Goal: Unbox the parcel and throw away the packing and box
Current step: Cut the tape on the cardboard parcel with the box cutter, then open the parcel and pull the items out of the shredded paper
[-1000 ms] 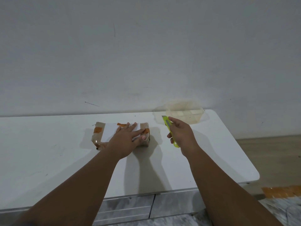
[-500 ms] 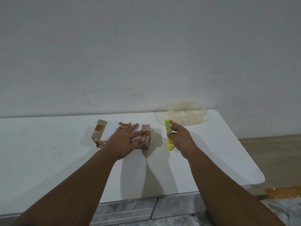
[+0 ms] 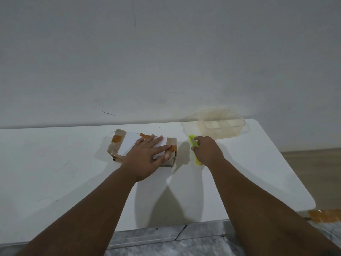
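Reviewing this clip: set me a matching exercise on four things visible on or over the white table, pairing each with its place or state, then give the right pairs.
Things:
1. parcel
2. utility knife
3. plastic container
4. left hand

Places or states:
A. clear, at the table's far right corner by the wall
B. lime green, held in the right hand
C. spread flat, palm down
D. brown, taped, with a white label on top

Pairs: 1-D, 2-B, 3-A, 4-C. The left hand lies on the parcel, which is still sealed.
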